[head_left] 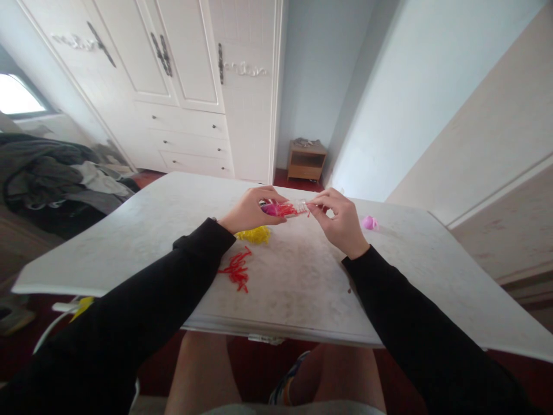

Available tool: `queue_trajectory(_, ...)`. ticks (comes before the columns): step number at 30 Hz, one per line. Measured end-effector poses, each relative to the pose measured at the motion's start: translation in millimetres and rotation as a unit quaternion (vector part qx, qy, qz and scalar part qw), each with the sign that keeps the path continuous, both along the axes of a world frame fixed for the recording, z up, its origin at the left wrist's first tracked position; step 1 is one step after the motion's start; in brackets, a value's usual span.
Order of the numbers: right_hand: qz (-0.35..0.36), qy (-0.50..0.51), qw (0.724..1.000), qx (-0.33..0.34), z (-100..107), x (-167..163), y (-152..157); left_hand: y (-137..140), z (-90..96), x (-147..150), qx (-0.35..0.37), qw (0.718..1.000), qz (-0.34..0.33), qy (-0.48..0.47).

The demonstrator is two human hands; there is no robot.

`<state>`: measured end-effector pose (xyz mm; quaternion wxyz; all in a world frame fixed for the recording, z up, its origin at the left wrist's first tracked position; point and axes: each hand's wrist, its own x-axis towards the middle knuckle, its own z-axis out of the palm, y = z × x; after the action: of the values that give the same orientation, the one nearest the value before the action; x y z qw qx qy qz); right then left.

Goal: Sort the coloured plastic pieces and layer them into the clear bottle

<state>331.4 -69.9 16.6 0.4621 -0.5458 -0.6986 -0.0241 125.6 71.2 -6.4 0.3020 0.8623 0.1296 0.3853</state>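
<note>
My left hand (253, 208) is wrapped round a small clear bottle (297, 206), tilted on its side with its mouth toward the right. Red strands fill part of it, and something purple shows near my left fingers. At the bottle's mouth, my right hand (334, 216) pinches a thin red strand (308, 213). A loose heap of red strands (237, 270) lies on the table near my left sleeve. Partly covered by my left wrist is a heap of yellow strands (254, 234). Right of my right hand sits a small pink-purple object (370, 222), its kind unclear.
The white table (294, 288) has its front edge just above my knees. Dark and grey clothes (47, 173) are piled at the left. Beyond the table stand a white wardrobe (190, 57) and a small wooden nightstand (306, 160).
</note>
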Motion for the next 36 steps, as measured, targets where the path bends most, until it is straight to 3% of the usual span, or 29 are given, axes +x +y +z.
queue_trajectory(4,-0.03,0.022,0.997,0.067,2,-1,-1,2,-0.4,2,-0.101,0.993,-0.017,-0.056)
queue_trajectory(6,-0.041,0.03,0.996,0.067,1,2,1,3,-0.4,3,-0.169,0.982,-0.038,-0.076)
queue_trajectory(8,-0.041,0.013,0.999,0.014,-2,8,4,4,-0.3,3,-0.219,0.971,-0.052,-0.083)
queue_trajectory(10,-0.023,-0.035,0.995,-0.091,-6,15,7,5,-0.1,3,-0.247,0.963,-0.052,-0.096)
queue_trajectory(13,0.017,-0.104,0.964,-0.243,-14,24,10,6,0.3,4,-0.271,0.954,-0.048,-0.12)
queue_trajectory(17,0.034,-0.148,0.942,-0.298,-23,23,11,6,1.1,5,-0.269,0.954,-0.041,-0.123)
queue_trajectory(23,0.003,-0.161,0.949,-0.27,-22,14,11,7,-0.9,4,-0.211,0.972,-0.022,-0.102)
queue_trajectory(28,-0.013,-0.029,0.993,-0.111,-7,9,6,4,-1.8,3,-0.099,0.994,0.012,-0.05)
queue_trajectory(31,-0.015,0.012,1.0,-0.013,-2,6,3,1,-0.9,2,-0.06,0.998,0.019,-0.02)
queue_trajectory(36,-0.006,0.047,0.999,0.01,-5,3,2,0,0.0,1,-0.036,0.999,0.003,0.007)
